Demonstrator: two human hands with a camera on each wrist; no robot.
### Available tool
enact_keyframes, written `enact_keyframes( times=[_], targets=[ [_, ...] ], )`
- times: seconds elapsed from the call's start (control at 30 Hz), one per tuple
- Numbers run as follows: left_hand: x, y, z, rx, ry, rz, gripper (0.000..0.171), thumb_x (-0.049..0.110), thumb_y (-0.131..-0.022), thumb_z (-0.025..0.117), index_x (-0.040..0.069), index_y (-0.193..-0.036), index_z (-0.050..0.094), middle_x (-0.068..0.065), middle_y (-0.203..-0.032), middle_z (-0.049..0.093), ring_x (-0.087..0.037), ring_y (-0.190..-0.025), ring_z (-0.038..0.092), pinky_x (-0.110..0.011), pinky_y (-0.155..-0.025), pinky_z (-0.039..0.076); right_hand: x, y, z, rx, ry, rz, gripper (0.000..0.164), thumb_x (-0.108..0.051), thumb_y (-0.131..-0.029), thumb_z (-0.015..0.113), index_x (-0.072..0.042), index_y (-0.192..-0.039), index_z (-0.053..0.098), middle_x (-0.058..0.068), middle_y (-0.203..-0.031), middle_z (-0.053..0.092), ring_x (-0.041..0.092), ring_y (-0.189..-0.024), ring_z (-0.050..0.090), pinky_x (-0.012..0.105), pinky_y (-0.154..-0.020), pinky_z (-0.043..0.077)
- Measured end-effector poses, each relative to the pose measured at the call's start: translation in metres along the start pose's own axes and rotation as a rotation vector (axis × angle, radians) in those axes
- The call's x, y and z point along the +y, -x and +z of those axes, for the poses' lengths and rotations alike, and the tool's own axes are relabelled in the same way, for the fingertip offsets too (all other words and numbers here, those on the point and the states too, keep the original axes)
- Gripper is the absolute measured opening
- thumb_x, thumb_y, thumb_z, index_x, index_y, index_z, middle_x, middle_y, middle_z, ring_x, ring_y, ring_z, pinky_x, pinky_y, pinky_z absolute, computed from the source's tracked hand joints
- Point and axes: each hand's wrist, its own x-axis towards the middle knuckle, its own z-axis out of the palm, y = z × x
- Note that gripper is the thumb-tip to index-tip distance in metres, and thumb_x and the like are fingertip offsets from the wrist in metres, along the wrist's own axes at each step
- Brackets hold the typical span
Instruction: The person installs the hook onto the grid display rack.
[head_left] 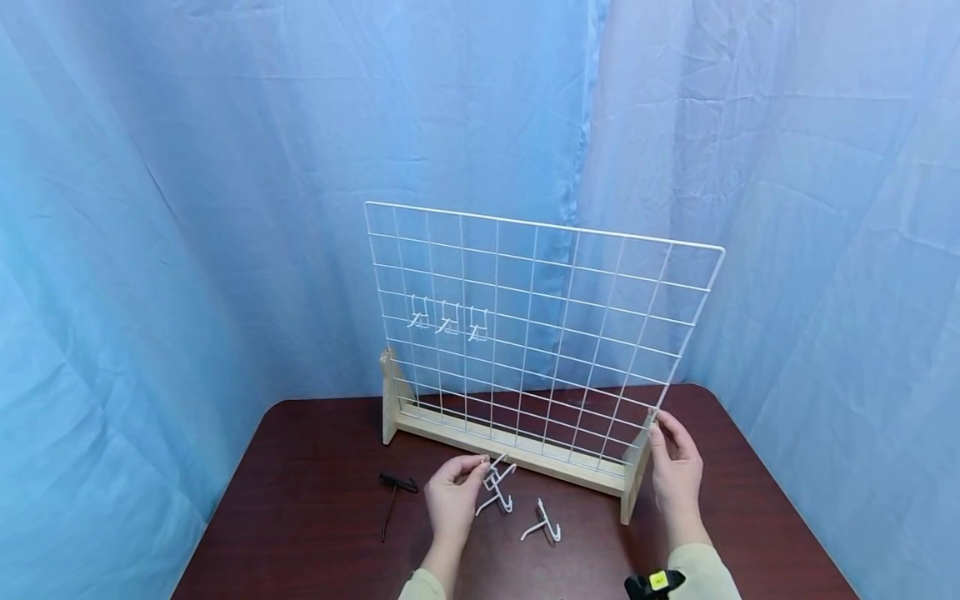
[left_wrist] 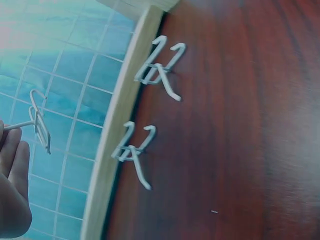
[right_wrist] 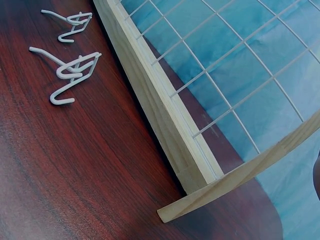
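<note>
My left hand (head_left: 452,500) pinches the prong of a white wire hook (left_wrist: 38,122) and holds it up before a white wire grid panel (head_left: 531,294). In the head view this hook partly overlaps another white hook (head_left: 504,505) lying on the table. A further white hook (head_left: 549,527) lies to its right. My right hand (head_left: 677,471) grips the panel's right edge where it meets the wooden end post (head_left: 637,471). Three white hooks hang side by side on the panel's left half, the middle one (head_left: 447,326) between two others.
The panel stands in a long wooden base (head_left: 517,448) on a dark red-brown table (head_left: 315,500). Left of my left hand lies a black hook (head_left: 397,483) with a long thin prong. Light blue curtains (head_left: 300,167) hang behind and on both sides.
</note>
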Motion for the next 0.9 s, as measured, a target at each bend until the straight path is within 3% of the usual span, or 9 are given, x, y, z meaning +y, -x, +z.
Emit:
enact_keyframes(
  times=[0.23,0.47,0.7,0.9],
  targets=[
    [0.023,-0.012,0.008,0.046,0.015,0.042,0.008,-0.005,-0.079,0.079,-0.003,-0.086,0.076,-0.012,-0.084,0.075,-0.011,-0.074,0.070,-0.017,-0.067,0.056,0.007,-0.002,-0.003,0.002,0.015,0.009,0.033,0.005,-0.098,0.055,0.014,-0.129,0.054,-0.008,-0.112,0.066,0.004,-0.103,0.060,0.012,-0.085,0.048],
    [0.063,-0.020,0.015,0.051,0.022,0.075,0.008,-0.011,-0.080,0.075,-0.009,-0.087,0.074,-0.020,-0.087,0.073,-0.015,-0.077,0.071,-0.017,-0.069,0.057,0.023,-0.006,-0.007,0.013,0.027,-0.007,0.032,0.001,-0.098,0.057,0.010,-0.129,0.057,-0.009,-0.113,0.065,0.004,-0.105,0.059,0.013,-0.086,0.047],
    [0.057,-0.038,0.026,0.052,0.089,0.132,0.010,-0.011,-0.079,0.076,-0.007,-0.088,0.075,-0.018,-0.088,0.074,-0.010,-0.076,0.071,-0.018,-0.068,0.057,0.024,-0.007,-0.007,0.017,-0.002,-0.026,0.031,0.002,-0.098,0.057,0.010,-0.128,0.058,-0.008,-0.112,0.067,0.004,-0.103,0.061,0.013,-0.086,0.048],
    [0.066,-0.049,0.033,0.061,0.136,0.191,0.009,-0.004,-0.080,0.079,-0.004,-0.089,0.076,-0.015,-0.089,0.074,-0.011,-0.076,0.071,-0.021,-0.068,0.058,0.025,-0.007,-0.006,0.014,-0.064,-0.060,0.031,0.007,-0.096,0.057,0.010,-0.127,0.059,-0.005,-0.111,0.070,0.005,-0.100,0.062,0.012,-0.084,0.049]
  ],
)
